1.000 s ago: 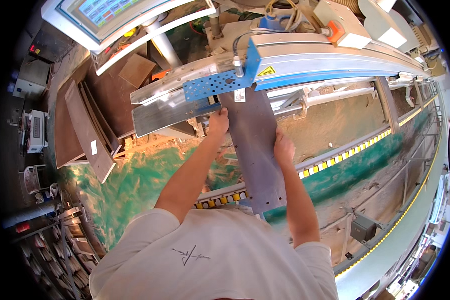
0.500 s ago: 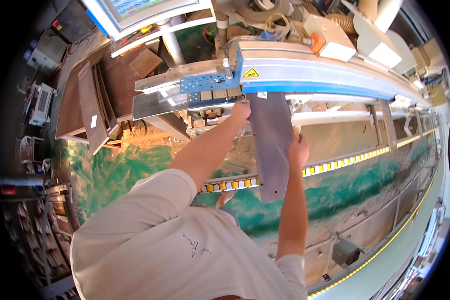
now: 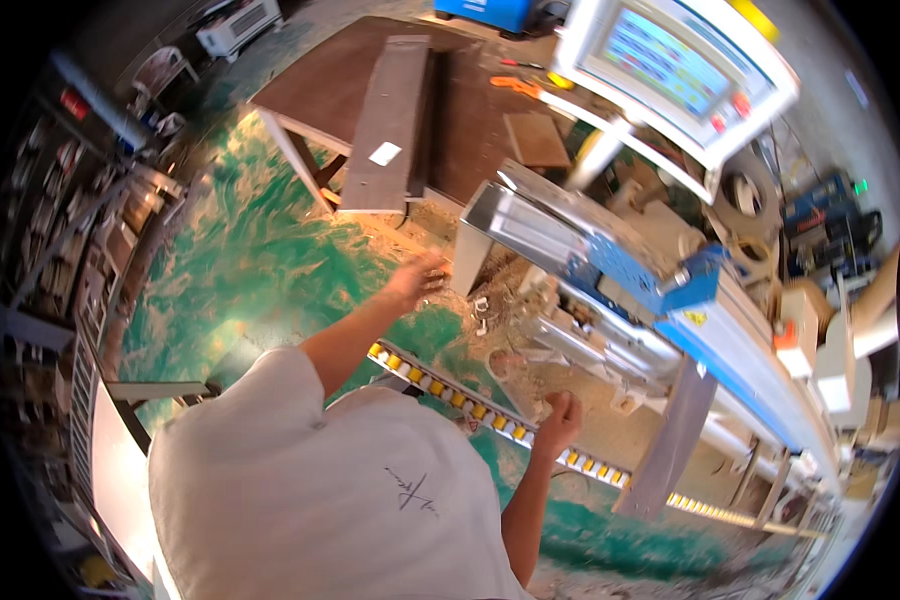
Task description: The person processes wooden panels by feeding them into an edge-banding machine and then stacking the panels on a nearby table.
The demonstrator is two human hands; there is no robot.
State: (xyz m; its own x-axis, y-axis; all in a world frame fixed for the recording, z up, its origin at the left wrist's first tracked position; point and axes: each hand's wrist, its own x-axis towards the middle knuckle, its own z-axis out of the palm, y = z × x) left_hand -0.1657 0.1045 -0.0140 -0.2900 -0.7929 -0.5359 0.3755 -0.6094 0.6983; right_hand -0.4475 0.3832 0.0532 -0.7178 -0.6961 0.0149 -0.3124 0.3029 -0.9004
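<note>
My left hand (image 3: 418, 281) is stretched out over the green floor, its fingers apart and nothing in it. Loosely curled, with the thumb standing off the fingers, my right hand (image 3: 561, 420) hangs empty near the yellow-and-white roller strip (image 3: 480, 410). To its right, a long dark board (image 3: 670, 440) lies across the strip, its far end at the blue-and-grey machine beam (image 3: 735, 365). Neither hand touches the board. Ahead of my left hand, brown boards (image 3: 385, 130) lie stacked on a brown table (image 3: 320, 85), the top one bearing a white label.
A control screen (image 3: 665, 62) on a white frame stands over the machine's left end. Near it juts a metal ledge (image 3: 530, 222) with a blue perforated plate (image 3: 625, 270). Sawdust and scraps (image 3: 480, 315) litter the floor below. Shelving (image 3: 30, 260) lines the left side.
Both hands have let go: my left has left the machine's edge, my right the dark board. The view has swung left, toward the brown table and its stacked boards.
</note>
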